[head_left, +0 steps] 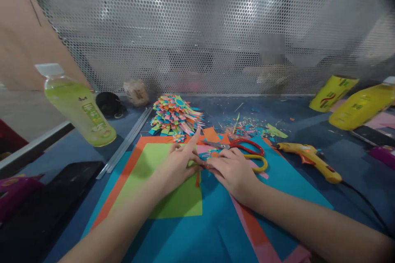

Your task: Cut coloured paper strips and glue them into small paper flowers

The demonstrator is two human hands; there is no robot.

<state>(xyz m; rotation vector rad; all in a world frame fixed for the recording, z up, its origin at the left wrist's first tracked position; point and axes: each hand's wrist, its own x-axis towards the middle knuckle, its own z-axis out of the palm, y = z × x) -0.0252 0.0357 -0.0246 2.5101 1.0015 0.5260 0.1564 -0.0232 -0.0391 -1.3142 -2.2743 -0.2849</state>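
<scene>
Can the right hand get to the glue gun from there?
Probably yes: between the right hand and the glue gun I see only the scissors and flat blue paper, both low enough to pass over.

I can pass low over the flat blue paper sheet (173, 242) nearest me. Metal scissors (226, 146) with red and yellow handles block my right hand (236, 170) forward; bushy multicoloured paper-strip bundle (174, 117) blocks my left hand (182, 158). Yellow corded glue gun (308, 156) limits right, clear green-filled plastic bottle (80, 111) left.

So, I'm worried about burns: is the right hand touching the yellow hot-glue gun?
Apart: the head view shows blue paper in the gap between the right hand and the yellow hot-glue gun.
</scene>
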